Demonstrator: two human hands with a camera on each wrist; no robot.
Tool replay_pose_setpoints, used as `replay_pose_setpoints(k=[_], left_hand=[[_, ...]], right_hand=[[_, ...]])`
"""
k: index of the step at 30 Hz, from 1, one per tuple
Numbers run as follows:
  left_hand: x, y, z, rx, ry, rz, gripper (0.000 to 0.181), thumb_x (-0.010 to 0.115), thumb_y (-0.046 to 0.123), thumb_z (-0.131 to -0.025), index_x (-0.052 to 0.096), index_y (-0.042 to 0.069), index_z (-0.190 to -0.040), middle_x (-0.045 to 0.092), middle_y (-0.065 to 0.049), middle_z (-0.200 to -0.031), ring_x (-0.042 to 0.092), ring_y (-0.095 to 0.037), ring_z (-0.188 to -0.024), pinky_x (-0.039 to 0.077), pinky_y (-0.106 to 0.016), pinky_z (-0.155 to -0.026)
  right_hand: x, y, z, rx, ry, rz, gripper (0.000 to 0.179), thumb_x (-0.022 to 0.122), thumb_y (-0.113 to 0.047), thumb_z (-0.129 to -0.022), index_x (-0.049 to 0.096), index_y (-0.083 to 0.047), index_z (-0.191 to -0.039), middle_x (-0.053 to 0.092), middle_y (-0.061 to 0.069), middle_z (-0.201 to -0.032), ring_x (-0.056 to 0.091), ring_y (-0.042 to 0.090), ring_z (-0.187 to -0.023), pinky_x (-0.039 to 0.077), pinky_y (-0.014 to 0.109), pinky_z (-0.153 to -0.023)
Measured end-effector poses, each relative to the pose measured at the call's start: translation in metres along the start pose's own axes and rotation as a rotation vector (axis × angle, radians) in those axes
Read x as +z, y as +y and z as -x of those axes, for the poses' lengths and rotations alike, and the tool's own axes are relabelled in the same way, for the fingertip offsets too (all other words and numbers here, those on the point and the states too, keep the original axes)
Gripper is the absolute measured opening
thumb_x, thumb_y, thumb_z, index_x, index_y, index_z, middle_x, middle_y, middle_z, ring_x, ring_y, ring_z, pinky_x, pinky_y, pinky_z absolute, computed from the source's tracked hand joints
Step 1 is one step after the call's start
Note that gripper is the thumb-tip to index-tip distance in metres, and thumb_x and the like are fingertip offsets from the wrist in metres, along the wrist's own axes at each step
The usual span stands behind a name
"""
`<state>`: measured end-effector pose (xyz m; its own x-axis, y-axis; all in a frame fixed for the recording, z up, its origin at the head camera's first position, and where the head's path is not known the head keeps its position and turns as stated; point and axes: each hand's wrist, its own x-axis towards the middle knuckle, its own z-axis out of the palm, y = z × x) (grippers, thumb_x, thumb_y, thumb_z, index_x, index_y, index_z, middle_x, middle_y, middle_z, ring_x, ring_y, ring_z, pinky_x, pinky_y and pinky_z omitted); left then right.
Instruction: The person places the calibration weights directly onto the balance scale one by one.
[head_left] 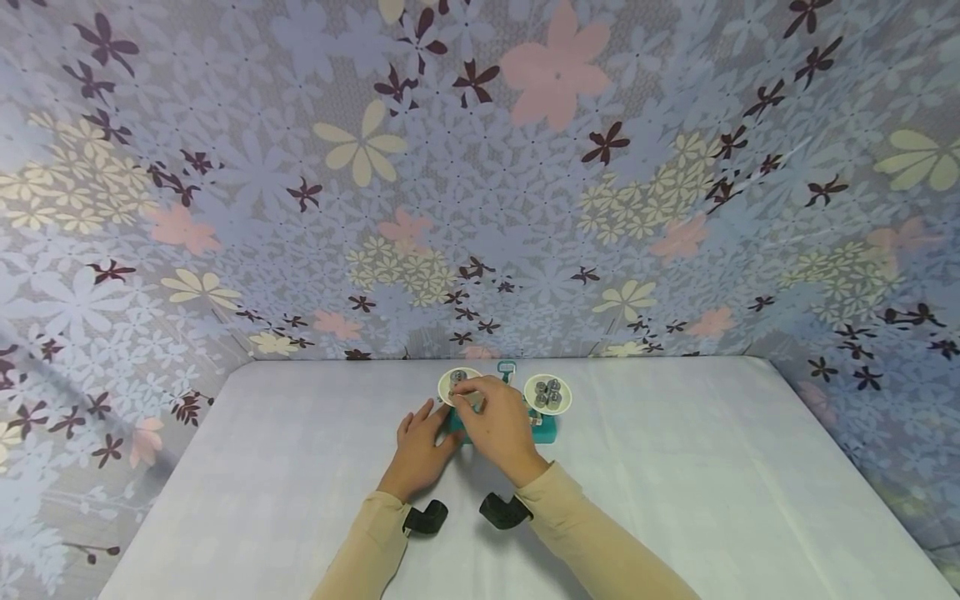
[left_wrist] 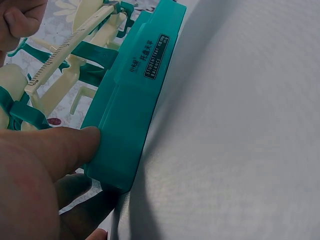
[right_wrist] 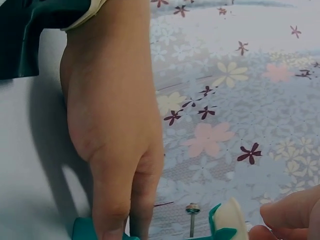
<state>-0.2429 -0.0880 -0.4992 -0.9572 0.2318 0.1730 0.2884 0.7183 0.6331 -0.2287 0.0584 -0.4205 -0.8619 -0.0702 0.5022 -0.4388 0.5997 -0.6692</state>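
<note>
A teal tray balance (head_left: 546, 432) with two cream pans stands at the far edge of the table. My left hand (head_left: 422, 454) grips the left end of its base; in the left wrist view the thumb (left_wrist: 75, 142) presses the front face, fingers beneath and behind. Over the left pan (head_left: 446, 382), my right hand (head_left: 504, 423) pinches a small silvery cylinder between thumb and index finger, mostly hidden by the fingertips. Another silvery cylinder (head_left: 458, 377) lies in that pan. Several similar cylinders (head_left: 548, 392) sit in the right pan (head_left: 564, 405).
The white-covered table (head_left: 712, 483) extends to both sides and in front of the balance. A flowered cloth wall (head_left: 480, 208) rises close behind it. Black wrist mounts (head_left: 504, 511) sit below both hands. A graduated beam (left_wrist: 65, 50) runs along the balance.
</note>
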Motion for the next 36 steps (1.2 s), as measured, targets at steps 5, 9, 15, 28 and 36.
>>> replay_pose_setpoints(k=[5, 9, 15, 28, 36], left_hand=[[-0.001, 0.001, 0.000, -0.003, -0.012, 0.007, 0.057, 0.052, 0.037, -0.093, 0.042, 0.006, -0.139, 0.046, -0.008, -0.139, 0.024, -0.029, -0.137, 0.007, -0.053, -0.109], [-0.002, 0.002, 0.001, 0.001, -0.015, 0.003, 0.057, 0.053, 0.036, -0.092, 0.042, 0.006, -0.139, 0.046, -0.008, -0.139, 0.025, -0.029, -0.137, 0.008, -0.054, -0.109], [-0.003, 0.001, 0.001, 0.021, -0.001, -0.006, 0.056, 0.054, 0.035, -0.092, 0.043, 0.005, -0.138, 0.047, -0.010, -0.137, 0.027, -0.031, -0.136, 0.010, -0.055, -0.108], [-0.001, 0.000, 0.001, 0.028, 0.010, -0.006, 0.057, 0.054, 0.035, -0.091, 0.044, 0.003, -0.137, 0.048, -0.010, -0.137, 0.027, -0.031, -0.136, 0.010, -0.055, -0.108], [0.003, -0.002, 0.000, 0.002, 0.000, -0.003, 0.057, 0.053, 0.037, -0.092, 0.042, 0.007, -0.139, 0.046, -0.006, -0.139, 0.025, -0.028, -0.137, 0.008, -0.052, -0.109]], right_hand=[[-0.005, -0.002, 0.004, -0.020, 0.013, -0.001, 0.010, 0.068, -0.018, -0.084, 0.072, -0.018, -0.093, 0.065, -0.008, -0.087, 0.042, 0.003, -0.046, 0.036, 0.022, -0.041], [-0.009, -0.004, 0.009, -0.032, 0.015, -0.011, 0.010, 0.068, -0.018, -0.083, 0.073, -0.018, -0.092, 0.065, -0.008, -0.085, 0.042, 0.002, -0.046, 0.037, 0.021, -0.042], [-0.013, -0.005, 0.016, -0.019, -0.005, -0.023, 0.009, 0.068, -0.018, -0.083, 0.072, -0.020, -0.091, 0.064, -0.010, -0.086, 0.042, 0.003, -0.046, 0.038, 0.021, -0.043], [-0.023, 0.000, 0.035, -0.032, -0.024, -0.038, 0.012, 0.072, -0.017, -0.081, 0.071, -0.024, -0.090, 0.065, -0.009, -0.090, 0.039, 0.001, -0.044, 0.037, 0.021, -0.046], [-0.026, 0.005, 0.042, -0.034, -0.052, -0.065, 0.013, 0.072, -0.017, -0.081, 0.071, -0.026, -0.092, 0.066, -0.009, -0.094, 0.039, 0.001, -0.042, 0.037, 0.020, -0.043]])
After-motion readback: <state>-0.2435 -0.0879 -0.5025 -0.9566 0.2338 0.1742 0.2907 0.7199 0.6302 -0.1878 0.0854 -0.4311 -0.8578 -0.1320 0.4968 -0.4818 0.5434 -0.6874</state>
